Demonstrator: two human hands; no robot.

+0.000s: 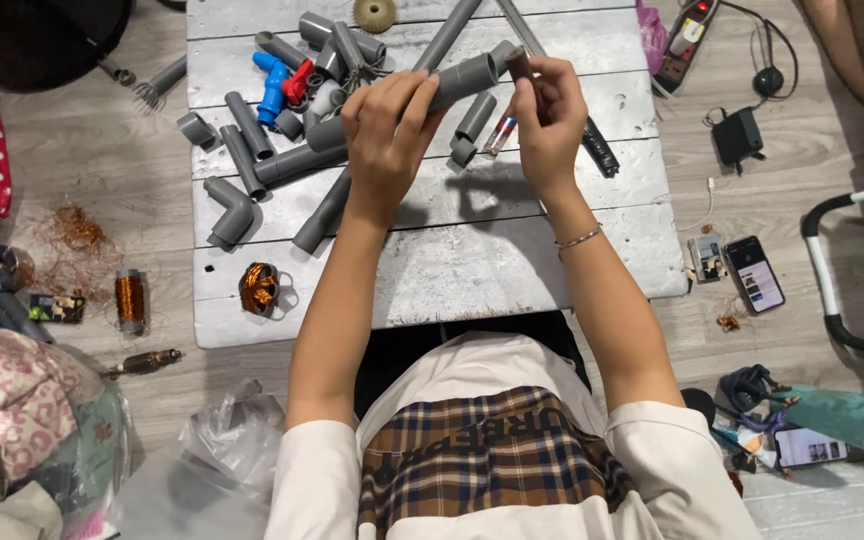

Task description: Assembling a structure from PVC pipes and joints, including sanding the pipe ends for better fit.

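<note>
My left hand (388, 130) grips a grey plastic pipe (464, 80) and holds it level above a white plank board (512, 270). My right hand (550, 115) holds a small dark cylinder (518, 62) at the pipe's right end. Just under the pipe lie a short grey pipe piece (472, 125) and a small red-and-silver tube (500, 135). A silver bracelet (580, 238) is on my right wrist.
Several grey pipe pieces and elbows (237, 205), a blue fitting (272, 85) and a red one (297, 82) crowd the board's far left. A copper wire coil (259, 288) lies near its front. Phones (754, 273), a charger (737, 135) and a power strip (687, 35) lie on the floor at right.
</note>
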